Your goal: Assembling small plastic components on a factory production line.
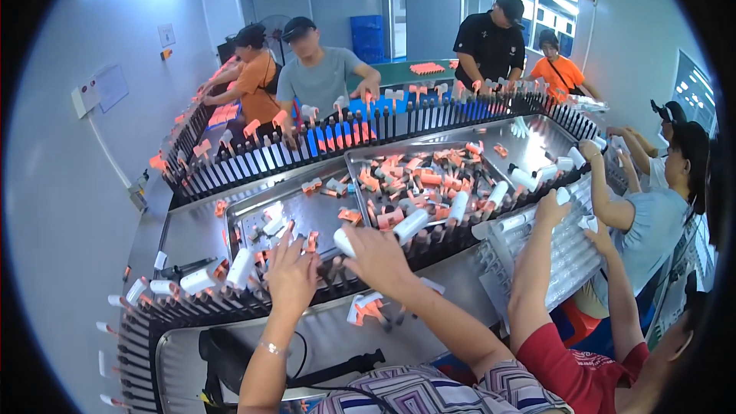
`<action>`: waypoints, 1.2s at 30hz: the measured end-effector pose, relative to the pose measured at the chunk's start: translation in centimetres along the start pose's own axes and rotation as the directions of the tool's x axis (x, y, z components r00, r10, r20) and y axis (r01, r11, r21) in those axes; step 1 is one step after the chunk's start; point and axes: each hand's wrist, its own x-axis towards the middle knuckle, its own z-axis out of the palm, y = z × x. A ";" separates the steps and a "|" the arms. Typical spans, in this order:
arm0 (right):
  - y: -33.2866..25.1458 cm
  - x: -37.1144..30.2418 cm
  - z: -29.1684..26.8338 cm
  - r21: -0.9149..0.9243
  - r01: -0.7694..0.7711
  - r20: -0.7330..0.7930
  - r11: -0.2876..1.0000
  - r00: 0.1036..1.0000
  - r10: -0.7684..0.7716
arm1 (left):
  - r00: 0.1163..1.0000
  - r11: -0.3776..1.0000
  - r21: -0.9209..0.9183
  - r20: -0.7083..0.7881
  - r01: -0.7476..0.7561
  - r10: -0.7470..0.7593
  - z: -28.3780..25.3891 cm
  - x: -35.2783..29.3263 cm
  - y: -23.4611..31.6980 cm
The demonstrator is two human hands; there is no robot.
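In the head view, the white cylinder (pixel 343 242) is at the right hand's (pixel 381 259) fingertips, just left of that hand, on the near side of the metal tray (pixel 322 207); its long axis tilts up and leftward. The left hand (pixel 293 276) is farther from it, fingers beside an orange piece (pixel 310 241). Whether either grip is clamped, I cannot tell. The cylinder looks smooth, plain, partly covered.

Cylinders (pixel 411 225): white. Parts (pixel 432 179): mainly orange. Pegs (pixel 418 118): black. Tray (pixel 529 146): silver-grey. Wearer's garment (pixel 452 395): geometric pattern, white, purple, dark blue.
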 end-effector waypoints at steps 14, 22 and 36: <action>4.6 2.8 -7.8 0.077 -0.165 -0.361 0.983 0.915 0.182 | 0.978 0.980 -0.141 -0.176 -0.138 0.112 -0.8 4.1 5.5; 3.6 0.7 0.4 0.134 -0.005 -0.029 0.991 1.000 0.009 | 0.994 0.992 0.124 0.107 0.003 -0.016 2.3 2.8 2.9; 7.3 1.8 -11.7 0.016 -0.096 -0.670 0.995 0.738 0.082 | 0.949 0.981 -0.030 -0.258 -0.192 0.178 -1.3 5.7 9.1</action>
